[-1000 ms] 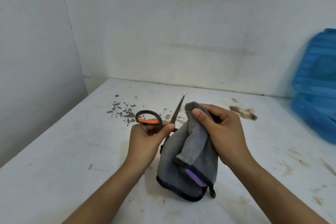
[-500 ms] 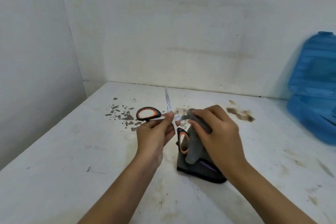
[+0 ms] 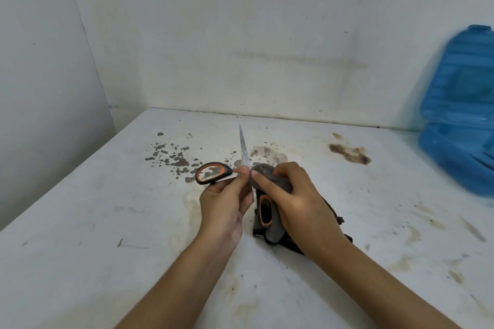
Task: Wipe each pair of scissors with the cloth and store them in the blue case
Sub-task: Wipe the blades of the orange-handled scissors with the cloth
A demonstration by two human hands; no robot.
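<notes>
since a second ago the scissors (image 3: 242,168) are opening wide: the blades, which were showing as one dark point beside the cloth, are now spreading apart, one pale blade pointing up and away toward the wall while the other is running sideways to the orange-and-black loop at the left. the left hand (image 3: 227,204) is pinching that sideways arm near the pivot, fingers curling around it, so it is holding the scissors up off the bench (image 3: 80,222). the right hand (image 3: 291,201) is gripping a bunched wad of the grey cloth (image 3: 263,172), fingers closing round it and pressing it against the pivot area; the rest of the cloth, which was draping broadly below both hands, is now gathering into a smaller dark heap under the right wrist. the second orange-lined handle loop is hanging down between the two hands, in front of the cloth. the view is also swinging a little, so more of the blue case (image 3: 459,115) is showing at the right edge, standing open and well apart from the hands. judging from this, the wiping is moving on to the inner faces and the joint, and storing is not yet starting for this pair. the upright blade tip is bare and close to the fingers, so the wiping is needing care. brown stains and dark flecks are marking the bench.
</notes>
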